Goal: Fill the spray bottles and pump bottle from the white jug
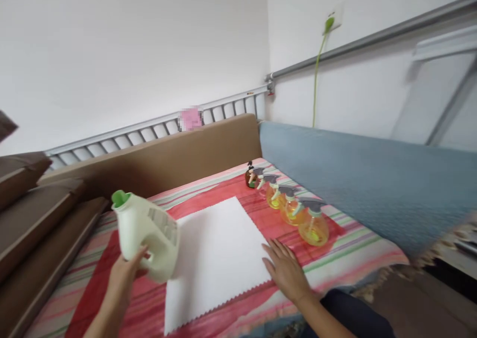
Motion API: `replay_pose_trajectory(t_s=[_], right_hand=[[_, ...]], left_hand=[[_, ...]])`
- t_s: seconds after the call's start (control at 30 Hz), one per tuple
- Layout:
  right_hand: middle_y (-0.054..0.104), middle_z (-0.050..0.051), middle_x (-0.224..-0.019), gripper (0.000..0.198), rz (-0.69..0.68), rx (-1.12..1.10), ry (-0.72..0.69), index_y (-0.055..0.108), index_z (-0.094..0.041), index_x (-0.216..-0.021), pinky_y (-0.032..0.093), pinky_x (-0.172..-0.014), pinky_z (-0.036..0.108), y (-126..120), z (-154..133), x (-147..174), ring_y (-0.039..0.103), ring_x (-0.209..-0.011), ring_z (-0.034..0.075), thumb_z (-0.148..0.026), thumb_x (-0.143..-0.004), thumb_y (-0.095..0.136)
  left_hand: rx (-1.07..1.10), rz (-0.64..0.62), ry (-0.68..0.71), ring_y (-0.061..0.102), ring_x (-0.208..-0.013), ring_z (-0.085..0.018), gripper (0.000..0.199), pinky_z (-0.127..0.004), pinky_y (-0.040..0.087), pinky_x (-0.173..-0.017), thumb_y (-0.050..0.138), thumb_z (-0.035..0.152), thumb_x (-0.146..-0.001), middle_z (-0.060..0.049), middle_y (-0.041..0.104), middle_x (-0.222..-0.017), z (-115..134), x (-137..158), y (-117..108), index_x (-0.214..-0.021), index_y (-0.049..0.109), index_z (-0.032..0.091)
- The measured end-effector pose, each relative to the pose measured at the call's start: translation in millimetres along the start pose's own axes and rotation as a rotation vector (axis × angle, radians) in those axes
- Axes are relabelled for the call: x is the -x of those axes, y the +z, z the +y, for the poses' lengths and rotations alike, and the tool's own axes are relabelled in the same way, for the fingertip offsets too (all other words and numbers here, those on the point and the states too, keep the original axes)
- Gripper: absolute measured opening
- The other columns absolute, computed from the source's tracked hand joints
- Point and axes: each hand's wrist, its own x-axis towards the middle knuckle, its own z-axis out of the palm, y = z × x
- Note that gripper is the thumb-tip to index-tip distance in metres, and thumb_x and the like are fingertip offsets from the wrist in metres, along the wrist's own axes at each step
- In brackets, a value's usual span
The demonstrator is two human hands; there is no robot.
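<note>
Jug: it is near the left edge of the cloth, leaning left; whether its base touches below, I cannot tell.
Left hand: fingers are closed firmly on the jug.
Right hand: palm down, fingers spread, at the near right corner of the mat.
Mat: white, lying between both hands.
Bottles: five, in a row along the cloth's right edge.
</note>
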Motion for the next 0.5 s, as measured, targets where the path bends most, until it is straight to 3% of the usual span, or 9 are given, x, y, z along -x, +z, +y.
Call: replay_pose_trajectory(t_s=[0.1, 0.23, 0.37, 0.5], right_hand=[[0.050, 0.008, -0.131, 0.042, -0.003, 0.013, -0.013, 0.053, -0.022, -0.122, 0.027, -0.103, 0.045, 0, 0, 1, 0.039, -0.124, 0.025, -0.040, -0.087, 0.041], [0.050, 0.008, -0.132, 0.041, -0.010, 0.025, -0.007, 0.053, -0.022, -0.122, 0.026, -0.103, 0.044, -3, -3, 1, 0.039, -0.125, 0.025, -0.039, -0.087, 0.040], [0.050, 0.009, -0.131, 0.041, -0.023, 0.041, -0.003, 0.053, -0.021, -0.122, 0.027, -0.103, 0.045, -5, -5, 0, 0.040, -0.124, 0.025, -0.038, -0.088, 0.039], [0.050, 0.009, -0.131, 0.042, -0.036, 0.047, 0.006, 0.053, -0.021, -0.123, 0.026, -0.103, 0.045, -6, -6, 0, 0.039, -0.124, 0.025, -0.039, -0.088, 0.038]], left_hand=[[0.043, -0.134, -0.151, 0.060, -0.053, -0.020, 0.048, -0.029, 0.048, -0.042, 0.070, 0.047, -0.052, -0.007, 0.067, -0.065, -8, 41, 11, -0.082, 0.062, 0.011], [-0.024, -0.185, -0.094, 0.051, -0.038, -0.014, 0.044, -0.027, 0.043, -0.038, 0.069, 0.048, -0.052, -0.005, 0.065, -0.057, -20, 77, 30, -0.073, 0.061, 0.010], [-0.092, -0.195, -0.010, 0.050, -0.038, -0.015, 0.045, -0.027, 0.041, -0.037, 0.067, 0.049, -0.054, -0.002, 0.062, -0.054, -22, 80, 39, -0.077, 0.059, 0.011], [-0.137, -0.201, 0.004, 0.052, -0.040, -0.017, 0.048, -0.028, 0.043, -0.037, 0.067, 0.049, -0.052, -0.001, 0.061, -0.053, -18, 72, 35, -0.083, 0.058, 0.012]])
